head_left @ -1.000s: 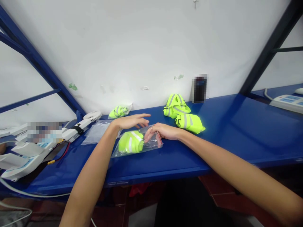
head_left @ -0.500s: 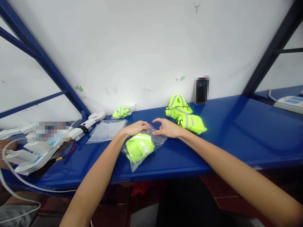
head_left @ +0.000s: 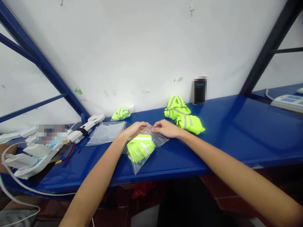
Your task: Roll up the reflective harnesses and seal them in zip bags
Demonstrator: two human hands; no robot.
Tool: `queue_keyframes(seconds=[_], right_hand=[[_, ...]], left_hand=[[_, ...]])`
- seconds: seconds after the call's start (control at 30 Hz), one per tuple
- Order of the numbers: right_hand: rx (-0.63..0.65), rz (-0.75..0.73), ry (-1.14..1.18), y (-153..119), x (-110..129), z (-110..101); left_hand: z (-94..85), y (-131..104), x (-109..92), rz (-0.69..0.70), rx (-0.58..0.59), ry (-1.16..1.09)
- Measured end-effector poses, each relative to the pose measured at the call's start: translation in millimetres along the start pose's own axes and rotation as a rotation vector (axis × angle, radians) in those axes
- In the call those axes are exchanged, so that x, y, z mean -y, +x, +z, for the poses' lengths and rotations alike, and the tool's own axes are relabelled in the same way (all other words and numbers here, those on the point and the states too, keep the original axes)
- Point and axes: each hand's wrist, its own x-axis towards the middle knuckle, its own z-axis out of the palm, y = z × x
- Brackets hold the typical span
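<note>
Blue table, white wall behind. Pinching a clear bag by its edge in right hand, with left hand curled alongside, hold unclear. Neon bundle inside, near table's front. Could gape if pressed unevenly.

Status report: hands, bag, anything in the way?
Right hand pinching edge of clear bag, left hand touching it. Yellow-green bundle inside. Nothing visibly blocking the hands.

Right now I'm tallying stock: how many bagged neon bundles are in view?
2: the near bundle by the left hand, and the far bundle beside the wall. Others could be hidden.
</note>
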Motion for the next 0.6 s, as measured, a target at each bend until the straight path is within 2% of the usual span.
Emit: queue_keyframes(seconds=[0.1, 0.2, 0.27, 0.43, 0.6], right_hand=[[0.007, 0.051, 0.247, 3, -4, 1], [0.02, 0.11, 0.488, 3, -4, 3], [0.016, 0.15, 0.548, 3, -4, 3], [0.053, 0.13, 0.516, 4, -8, 5], [-0.069, -0.013, 0.261, 6, -12, 5]], left_hand=[[-0.4, 0, 0, -0.066, -0.025, -0.042], [-0.1, 0, 2, 0.016, -0.028, 0.019], [1.0, 0, 2, 0.099, -0.041, 0.05], [2.9, 2, 2, 0.213, -0.119, -0.005], [0.8, 4, 4, 0.209, -0.078, -0.034]])
